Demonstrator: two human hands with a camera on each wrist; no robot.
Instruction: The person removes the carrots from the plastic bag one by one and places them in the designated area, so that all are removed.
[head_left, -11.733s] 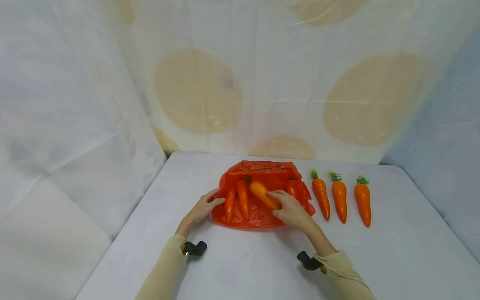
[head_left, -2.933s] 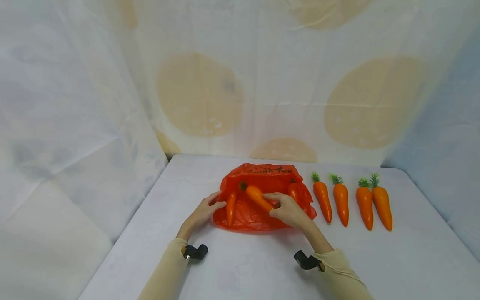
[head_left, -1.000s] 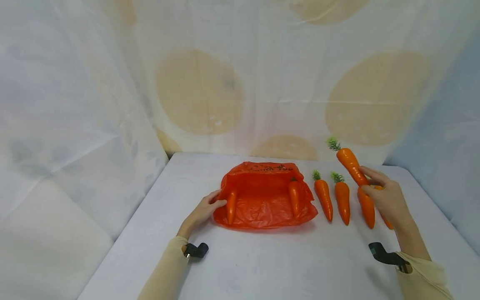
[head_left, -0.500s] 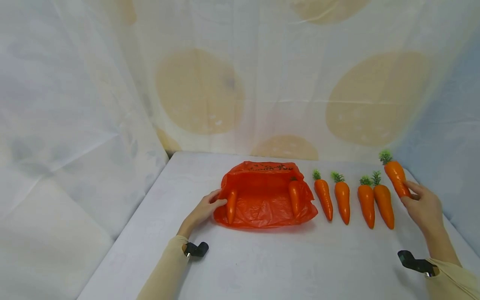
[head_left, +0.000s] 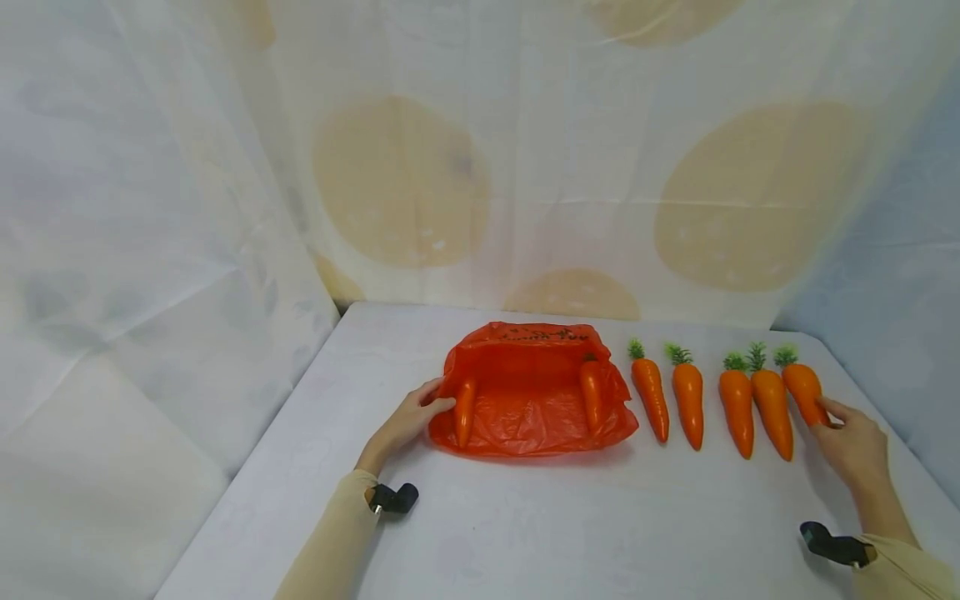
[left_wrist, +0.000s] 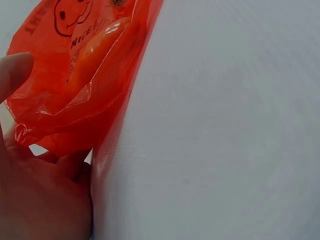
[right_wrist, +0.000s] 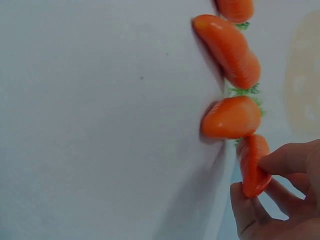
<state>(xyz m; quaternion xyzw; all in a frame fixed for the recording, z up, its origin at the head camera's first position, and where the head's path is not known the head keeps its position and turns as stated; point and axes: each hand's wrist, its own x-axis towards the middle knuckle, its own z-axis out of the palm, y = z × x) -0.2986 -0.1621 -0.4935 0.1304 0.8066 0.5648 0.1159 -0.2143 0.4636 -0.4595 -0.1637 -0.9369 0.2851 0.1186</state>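
Note:
My right hand (head_left: 857, 443) pinches the tapered end of a toy carrot (head_left: 804, 392) at the right end of a row. In the right wrist view, thumb and fingers close on that carrot (right_wrist: 254, 165), beside a neighbouring carrot (right_wrist: 232, 117). A red plastic bag (head_left: 525, 425) lies with its mouth facing me, one carrot (head_left: 465, 412) inside at the left and another (head_left: 592, 396) at the right. My left hand (head_left: 405, 421) holds the bag's left edge. In the left wrist view, the thumb is over the bag (left_wrist: 50, 100) opening and the fingers are behind the film.
Left of the held carrot, several carrots lie in a row with green tops away from me: one (head_left: 649, 400) by the bag, then another (head_left: 688, 407), a third (head_left: 738, 412) and one (head_left: 772, 414) beside the held one. The white table (head_left: 570, 525) meets cloth walls behind and at both sides.
Over the earlier frames, carrots left the bag's middle and joined the row. Lately my right hand carried one rightward and lowered it to the row's right end. My left hand has stayed at the bag.

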